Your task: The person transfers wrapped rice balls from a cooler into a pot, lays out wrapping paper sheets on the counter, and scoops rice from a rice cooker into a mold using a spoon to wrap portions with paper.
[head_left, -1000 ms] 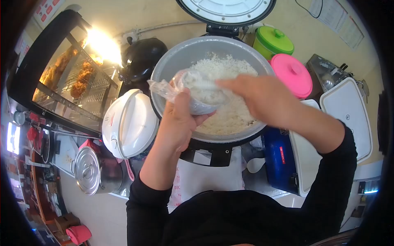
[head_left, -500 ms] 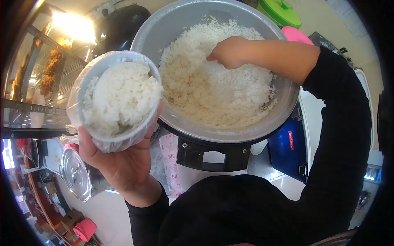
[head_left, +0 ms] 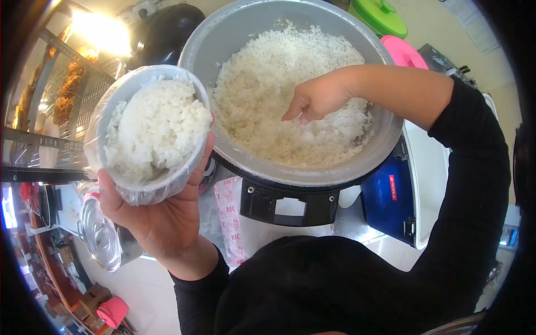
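My left hand (head_left: pixel 164 218) holds up a white bowl (head_left: pixel 131 187) from below, to the left of the big pot. Clear plastic wraps the outside of the bowl, and white rice (head_left: pixel 159 125) is heaped inside it. A wide grey pot (head_left: pixel 234 28) in a black cooker body (head_left: pixel 287 206) holds a large mass of loose rice (head_left: pixel 262 106). Over that rice is my right hand (head_left: pixel 318 97), its fingers curled with the fingertips down at the rice. What those fingers hold, if anything, is hidden.
At the left a lit glass display case (head_left: pixel 61 111) holds fried food. A lidded metal pot (head_left: pixel 106 234) stands below it. A blue cooler box (head_left: pixel 385 195) is right of the cooker. Green (head_left: pixel 379 17) and pink (head_left: pixel 405 53) lids are at the upper right.
Since a second ago, the bowl in my left hand has come left, out from over the pot, and is nearer the camera. My right hand has moved off the bowl and down to the rice in the pot.
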